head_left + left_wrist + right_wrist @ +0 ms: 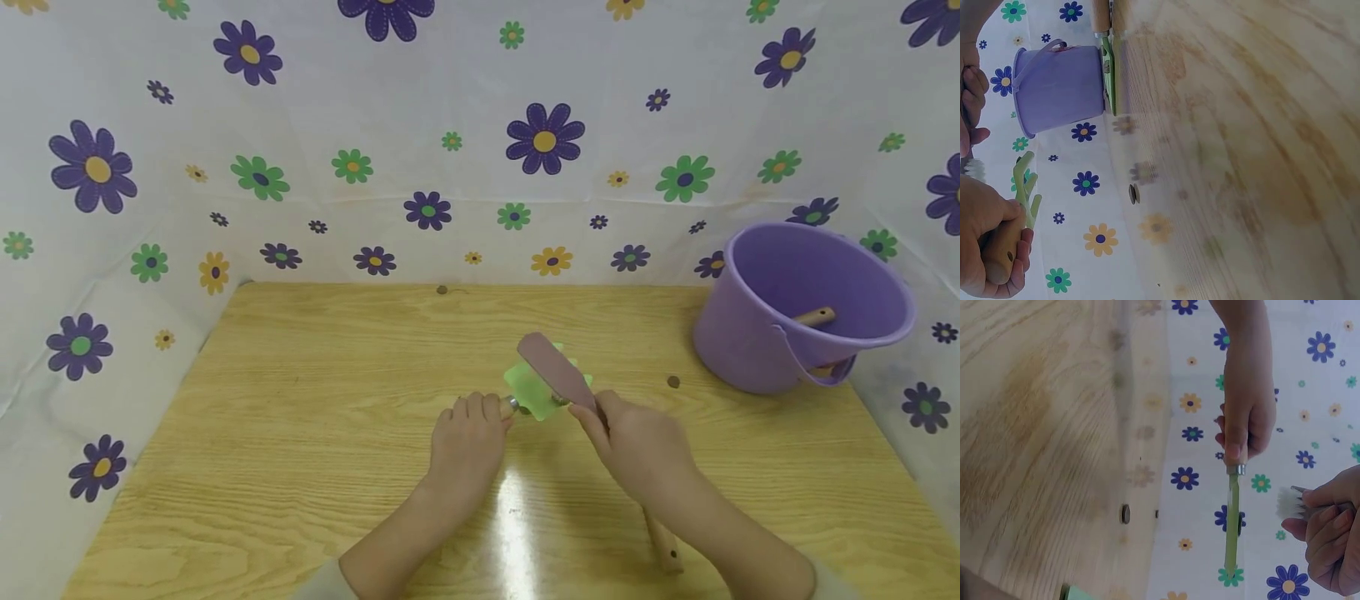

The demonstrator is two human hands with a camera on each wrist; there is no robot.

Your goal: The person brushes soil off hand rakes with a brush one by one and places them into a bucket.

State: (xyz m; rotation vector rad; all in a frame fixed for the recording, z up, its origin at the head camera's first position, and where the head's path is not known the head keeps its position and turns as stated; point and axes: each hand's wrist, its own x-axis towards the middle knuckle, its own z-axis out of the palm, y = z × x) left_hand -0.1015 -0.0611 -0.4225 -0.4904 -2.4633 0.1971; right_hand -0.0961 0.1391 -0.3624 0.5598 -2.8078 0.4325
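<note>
My left hand grips the wooden handle of a small green rake, held above the table with its prongs pointing away from the hand. In my right hand is a mauve brush, pinched by its handle; its white bristles show in the right wrist view. In the head view the brush crosses over the rake head and hides part of it. Whether bristles and rake touch, I cannot tell.
A purple bucket with wooden-handled tools inside stands at the right rear. Another tool, with a wooden handle and green head, lies under my right forearm. Small dark round pieces lie on the table; flowered cloth hangs behind.
</note>
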